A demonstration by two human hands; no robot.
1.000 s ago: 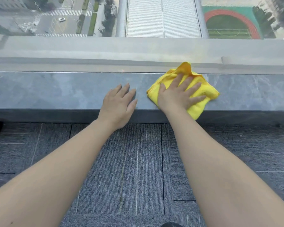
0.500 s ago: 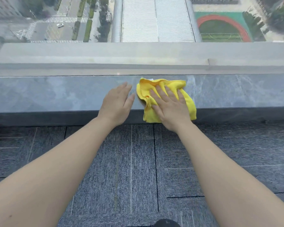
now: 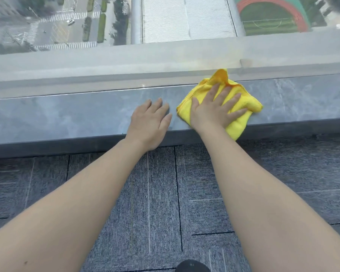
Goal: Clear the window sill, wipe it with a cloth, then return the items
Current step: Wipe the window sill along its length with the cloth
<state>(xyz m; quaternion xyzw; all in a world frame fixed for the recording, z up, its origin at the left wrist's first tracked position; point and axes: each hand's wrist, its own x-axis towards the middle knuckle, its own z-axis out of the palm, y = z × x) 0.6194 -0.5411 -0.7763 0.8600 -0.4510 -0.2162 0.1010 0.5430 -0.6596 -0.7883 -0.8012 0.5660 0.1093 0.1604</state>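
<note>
On the grey stone window sill, the left hand lies flat, fingers straight and together, holding nothing. Just to its right, apart from it, the right hand presses down with fingers spread wide on the yellow cloth, which is bunched against the glass and droops over the sill's front edge. Grey carpet below.

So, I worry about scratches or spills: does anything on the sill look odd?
Nothing stands out. The sill looks whole and dry; the cloth is bunched under the right hand, one corner hanging over the front edge.
</note>
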